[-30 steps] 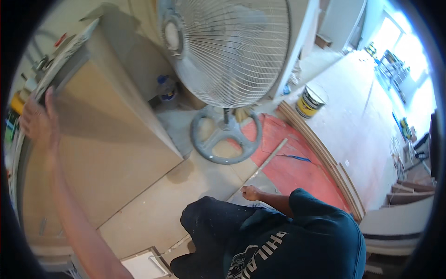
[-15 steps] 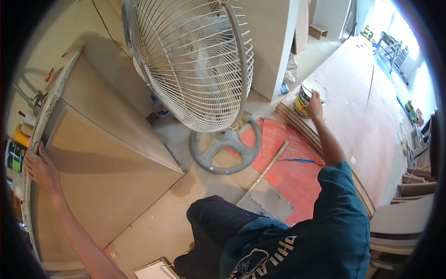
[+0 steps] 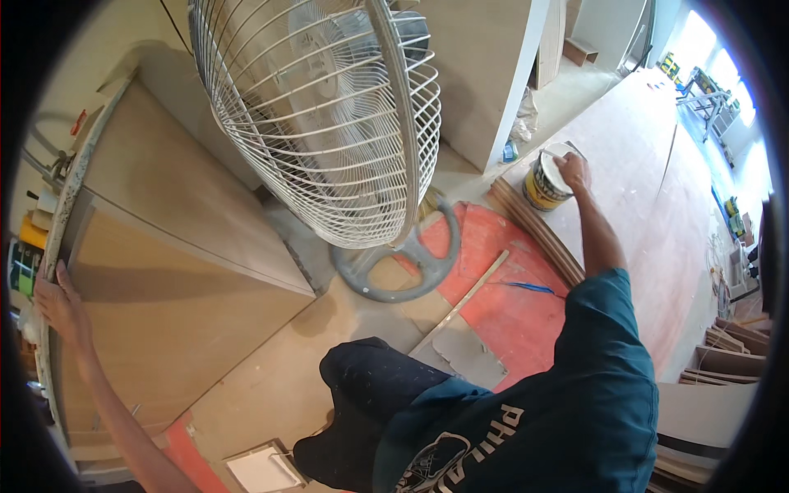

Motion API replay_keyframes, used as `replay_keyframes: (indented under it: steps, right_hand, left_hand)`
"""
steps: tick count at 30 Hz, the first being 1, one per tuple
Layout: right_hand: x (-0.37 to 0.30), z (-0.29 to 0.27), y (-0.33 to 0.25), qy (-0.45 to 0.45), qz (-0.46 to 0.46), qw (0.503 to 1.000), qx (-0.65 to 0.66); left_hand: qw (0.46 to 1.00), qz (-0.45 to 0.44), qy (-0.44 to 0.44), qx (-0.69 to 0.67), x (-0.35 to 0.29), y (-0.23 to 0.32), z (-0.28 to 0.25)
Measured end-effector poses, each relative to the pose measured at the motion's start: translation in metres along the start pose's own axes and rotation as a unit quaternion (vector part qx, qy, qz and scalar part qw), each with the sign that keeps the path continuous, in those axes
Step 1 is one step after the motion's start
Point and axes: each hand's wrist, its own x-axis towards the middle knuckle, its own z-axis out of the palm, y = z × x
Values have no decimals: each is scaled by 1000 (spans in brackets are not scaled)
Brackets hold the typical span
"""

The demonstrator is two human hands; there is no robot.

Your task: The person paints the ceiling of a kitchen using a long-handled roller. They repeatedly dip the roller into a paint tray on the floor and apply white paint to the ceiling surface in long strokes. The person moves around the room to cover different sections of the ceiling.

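Observation:
My right hand point(image 3: 575, 172) reaches out over the rim of a round can point(image 3: 542, 191) with a dark and yellow label. Its fingers are closed at the opening, and what they hold is too small to make out. The can stands on a large pale board point(image 3: 625, 156), close to its left edge. At the far left my left hand point(image 3: 62, 311) lies with stretched fingers on the worn, spattered edge of a workbench point(image 3: 64, 209). Brown panels point(image 3: 189, 263) form the bench's near side.
Between my arms stands a fan with a white wire cage point(image 3: 329, 123) and a grey round base point(image 3: 386, 287). A red sheet point(image 3: 514, 308), a thin wooden strip point(image 3: 460, 304) and a blue tool point(image 3: 528, 287) lie on the floor. Stacked boards point(image 3: 731, 349) are at the right.
The whole view has shifted a little, with the fan now larger. My right hand stays at the can's top, a bit nearer its right rim. My left hand remains on the bench edge.

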Motion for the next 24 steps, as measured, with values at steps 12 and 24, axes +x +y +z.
replay_keyframes:
  steps: [12,24]
  right_hand:
    - [-151,-30,-136,-211,-321,914,133]
    - [-429,39,-320,-638,-341,650,232]
  left_hand:
    - [998,60,35,-8,9,-27,-10]
    - [975,72,-166,-131,-129,4,-186]
